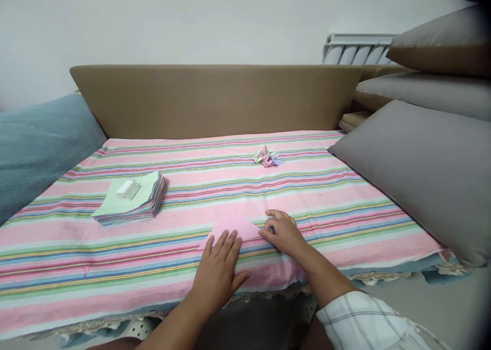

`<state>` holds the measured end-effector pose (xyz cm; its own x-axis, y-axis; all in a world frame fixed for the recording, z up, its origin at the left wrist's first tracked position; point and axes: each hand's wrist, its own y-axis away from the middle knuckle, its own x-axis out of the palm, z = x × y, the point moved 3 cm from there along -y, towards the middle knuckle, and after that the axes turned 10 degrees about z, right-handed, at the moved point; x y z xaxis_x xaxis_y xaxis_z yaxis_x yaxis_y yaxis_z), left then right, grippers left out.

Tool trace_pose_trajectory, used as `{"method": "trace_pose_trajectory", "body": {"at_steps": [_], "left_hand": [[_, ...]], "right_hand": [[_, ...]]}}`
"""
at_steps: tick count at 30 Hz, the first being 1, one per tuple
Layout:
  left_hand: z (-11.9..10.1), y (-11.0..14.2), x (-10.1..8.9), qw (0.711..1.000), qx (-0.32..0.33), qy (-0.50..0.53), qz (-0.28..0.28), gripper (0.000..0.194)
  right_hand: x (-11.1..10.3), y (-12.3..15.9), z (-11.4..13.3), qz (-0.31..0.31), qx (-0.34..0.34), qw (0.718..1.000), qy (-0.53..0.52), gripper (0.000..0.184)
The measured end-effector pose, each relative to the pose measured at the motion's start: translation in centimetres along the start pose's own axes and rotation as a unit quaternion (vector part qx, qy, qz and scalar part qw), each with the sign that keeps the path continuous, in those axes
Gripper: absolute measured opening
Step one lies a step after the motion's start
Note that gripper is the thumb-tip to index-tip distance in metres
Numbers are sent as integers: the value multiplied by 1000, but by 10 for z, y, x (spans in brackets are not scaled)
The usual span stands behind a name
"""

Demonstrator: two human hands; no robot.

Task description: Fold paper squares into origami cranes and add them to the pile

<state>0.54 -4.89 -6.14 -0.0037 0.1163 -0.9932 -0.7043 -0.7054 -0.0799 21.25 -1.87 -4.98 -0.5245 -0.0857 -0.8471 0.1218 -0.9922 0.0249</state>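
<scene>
— Where is the pink paper (235, 224) found?
— It is laid flat on the striped cloth (184, 194), near the front edge, between the two hands. A triangular outline is shown, with the peak pointed away from the person.

— And how is the left hand (218, 264) held?
— Opened out, palm down. The fingertips are rested on the paper, near its middle, and the thumb is spread to the side, over the cloth. Nothing is gripped by it.

— What about the right hand (284, 232)?
— It is partly curled. Its thumb and forefinger are brought to the paper's right corner, while the other fingers are bent inward. Whether the corner is pinched or only pressed cannot be told. A white checked sleeve (364, 322) is worn on that arm.

— Is anything else set on the cloth?
— A stack of coloured sheets (140, 202) is placed to the left, topped by a pale green one, and a small white block (128, 190) is rested on it. Farther back, to the right of the middle, some small folded paper pieces (267, 157) are grouped together.

— How is the cloth bordered?
— By a brown backrest (215, 102) at the far side, by blue fabric (42, 145) at the left, and by grey cushions (418, 171) piled at the right.
</scene>
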Motion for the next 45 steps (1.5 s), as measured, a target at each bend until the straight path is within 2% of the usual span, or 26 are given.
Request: {"method": "trace_pose_trajectory", "body": {"at_steps": [5, 8, 10, 14, 17, 22, 30, 32, 35, 36, 38, 40, 42, 45], "left_hand": [[-2, 0, -4, 1000, -4, 1, -7, 62], [-4, -1, -8, 1000, -16, 10, -19, 58], [-5, -1, -9, 999, -24, 14, -23, 57], [-5, -2, -8, 999, -27, 17, -17, 59], [-5, -2, -7, 999, -28, 16, -15, 60], [-5, -1, -7, 999, -25, 14, -20, 58], [-5, -2, -9, 999, -24, 8, -37, 57], [-5, -2, -9, 999, -25, 9, -34, 57], [-5, -2, -8, 999, -25, 11, -30, 57], [-5, -2, -8, 999, -25, 12, -29, 57], [-6, -2, -9, 999, -26, 15, -27, 57], [-6, -1, -8, 999, -29, 18, -19, 58], [-6, 0, -8, 999, -31, 21, -9, 60], [-7, 3, -5, 999, -28, 20, -2, 65]], "right_hand": [[-1, 0, -2, -2, -9, 1000, -2, 15], [-1, 1, -1, -26, -17, 999, -11, 10], [1, 4, 4, -47, -57, 997, -13, 10], [11, 14, 21, -53, -192, 980, 30, 23], [18, 19, 29, -44, -228, 970, 64, 29], [14, 21, 23, -28, -201, 975, 85, 32], [-4, 20, -4, -5, -106, 989, 106, 37], [-10, 19, -9, -15, -80, 989, 120, 31], [-19, 20, -10, -72, -49, 989, 118, 26], [-20, 21, -6, -94, -57, 988, 104, 25], [-15, 22, 6, -116, -122, 984, 64, 26], [-2, 25, 24, -82, -234, 968, 33, 31], [13, 26, 37, -47, -302, 952, 29, 37], [30, 26, 44, -30, -310, 950, 32, 43]]}}
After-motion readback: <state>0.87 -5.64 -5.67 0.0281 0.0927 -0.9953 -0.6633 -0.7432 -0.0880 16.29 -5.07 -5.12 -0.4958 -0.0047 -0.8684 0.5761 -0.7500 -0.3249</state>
